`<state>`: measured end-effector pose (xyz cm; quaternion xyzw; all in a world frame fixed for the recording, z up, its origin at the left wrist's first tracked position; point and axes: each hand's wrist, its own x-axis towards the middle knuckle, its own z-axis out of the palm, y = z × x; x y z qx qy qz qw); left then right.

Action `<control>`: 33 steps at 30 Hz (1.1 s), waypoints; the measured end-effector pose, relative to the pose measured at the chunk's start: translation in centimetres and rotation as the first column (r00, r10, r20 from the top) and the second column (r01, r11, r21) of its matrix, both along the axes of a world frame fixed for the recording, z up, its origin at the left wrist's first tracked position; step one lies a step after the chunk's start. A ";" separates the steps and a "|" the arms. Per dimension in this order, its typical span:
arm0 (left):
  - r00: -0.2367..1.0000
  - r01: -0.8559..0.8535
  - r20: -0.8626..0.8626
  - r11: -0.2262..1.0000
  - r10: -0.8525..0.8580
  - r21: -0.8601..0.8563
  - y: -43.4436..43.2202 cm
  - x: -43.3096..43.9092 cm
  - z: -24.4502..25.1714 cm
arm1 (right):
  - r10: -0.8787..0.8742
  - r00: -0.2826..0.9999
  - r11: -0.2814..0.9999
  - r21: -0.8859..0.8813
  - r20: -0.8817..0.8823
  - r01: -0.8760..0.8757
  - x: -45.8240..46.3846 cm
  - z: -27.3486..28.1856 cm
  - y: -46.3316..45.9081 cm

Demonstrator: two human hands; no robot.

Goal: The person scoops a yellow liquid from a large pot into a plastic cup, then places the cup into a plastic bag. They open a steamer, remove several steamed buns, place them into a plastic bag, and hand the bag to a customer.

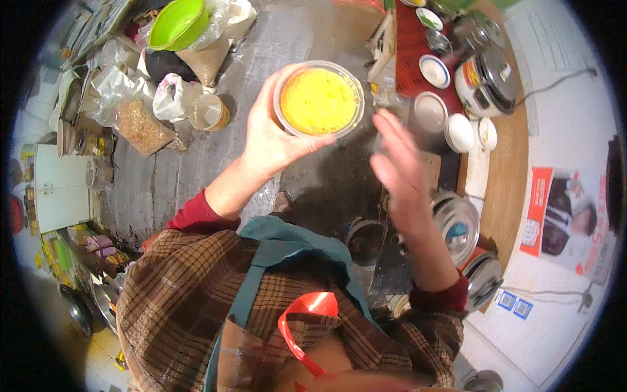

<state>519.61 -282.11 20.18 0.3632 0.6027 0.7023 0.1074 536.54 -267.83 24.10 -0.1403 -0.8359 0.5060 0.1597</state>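
Note:
My left hand (272, 132) is wrapped around a round clear plastic tub (318, 99), which is held up in front of me. Yellow food, wet-looking and lumpy, shows through its top; whether a lid covers it, I cannot tell. To the right of the tub, my right hand (401, 161) is raised, blurred, with its fingers partly spread and nothing seen in it. A gap separates its fingertips from the tub.
At the left stand a green basin (179, 24), a bag of dry brown food (139, 125) and a plastic tub (209, 112). On the right are a rice cooker (485, 83), white bowls (431, 111) and metal pots (455, 230). Grey floor lies below.

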 end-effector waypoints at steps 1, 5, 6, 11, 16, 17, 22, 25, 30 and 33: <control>1.000 -0.019 0.022 1.000 0.019 -0.005 -0.2 -1.3 0.0 | -0.010 0.998 0.981 -0.192 0.069 0.023 -3.2 -0.1 -1.2; 0.989 -0.131 0.069 0.991 0.130 0.008 -0.3 -6.5 -0.6 | 0.017 0.986 0.705 -0.697 -0.165 -0.129 -11.9 -0.5 -2.7; 0.990 -0.133 0.054 0.991 0.133 -0.010 -0.2 -8.1 -0.7 | 0.007 0.979 0.690 -0.708 -0.206 -0.154 -14.0 -0.9 -2.4; 0.983 -0.184 0.002 0.980 0.185 -0.075 2.1 -16.5 -1.8 | 0.068 0.935 0.510 -0.793 -0.347 -0.332 -24.4 -3.2 2.0; 0.934 -0.350 0.041 0.933 0.354 -0.079 7.6 -25.1 -1.9 | 0.226 0.871 0.873 -0.306 -0.437 -0.380 -35.4 -5.2 7.9; 0.925 -0.374 0.037 0.924 0.378 -0.083 8.7 -27.0 -1.5 | 0.272 0.861 0.904 -0.192 -0.430 -0.382 -37.7 -5.1 9.7; 0.904 -0.417 0.082 0.908 0.420 -0.047 13.8 -36.2 -0.5 | 0.465 0.802 0.876 0.327 -0.374 -0.354 -49.3 -4.3 17.5; 0.898 -0.423 0.102 0.904 0.428 -0.066 16.4 -42.8 -0.9 | 0.559 0.767 0.756 0.573 -0.316 -0.315 -57.1 -4.2 21.4; 0.919 -0.374 0.102 0.924 0.381 -0.077 20.9 -55.6 -2.0 | 0.648 0.739 0.581 0.748 -0.185 -0.322 -68.6 -3.5 27.1; 0.931 -0.355 0.089 0.935 0.355 -0.021 24.3 -63.1 -1.3 | 0.655 0.745 0.517 0.795 -0.129 -0.317 -75.1 -1.9 29.7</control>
